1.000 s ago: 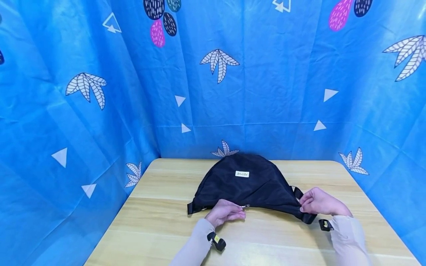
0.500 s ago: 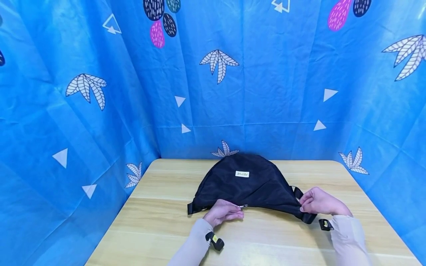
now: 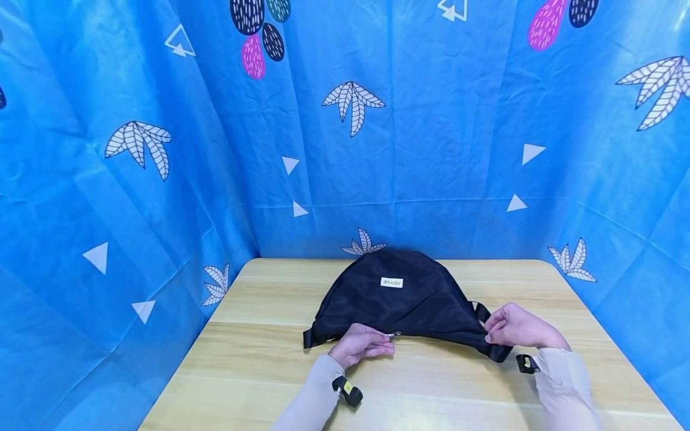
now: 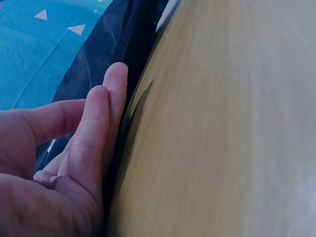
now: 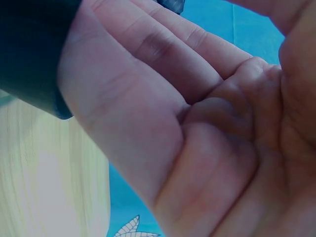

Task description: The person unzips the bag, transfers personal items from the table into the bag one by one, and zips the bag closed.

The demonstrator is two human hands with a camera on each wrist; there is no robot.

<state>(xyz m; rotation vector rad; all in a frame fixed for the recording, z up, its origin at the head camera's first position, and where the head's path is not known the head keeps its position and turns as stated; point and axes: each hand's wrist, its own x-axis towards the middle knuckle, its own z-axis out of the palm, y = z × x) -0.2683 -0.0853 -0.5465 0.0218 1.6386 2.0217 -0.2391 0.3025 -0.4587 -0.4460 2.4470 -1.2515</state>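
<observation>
A black half-moon bag lies on the table, its curved side away from me and its zipped edge facing me. It bears a small white label. My left hand pinches the metal zipper pull near the middle of that edge. In the left wrist view, zipper teeth run past the fingertips of the left hand. At the bag's right end, my right hand grips the corner by the strap. The right wrist view shows mostly palm and fingers, with black fabric at upper left.
Beneath the bag is a light wood table. A blue patterned curtain hangs behind the table and along both sides. A short black strap end sticks out at the bag's left corner. Each wrist wears a black band.
My left hand has shifted very slightly left with the zipper pull. The right hand and the bag have stayed in place.
</observation>
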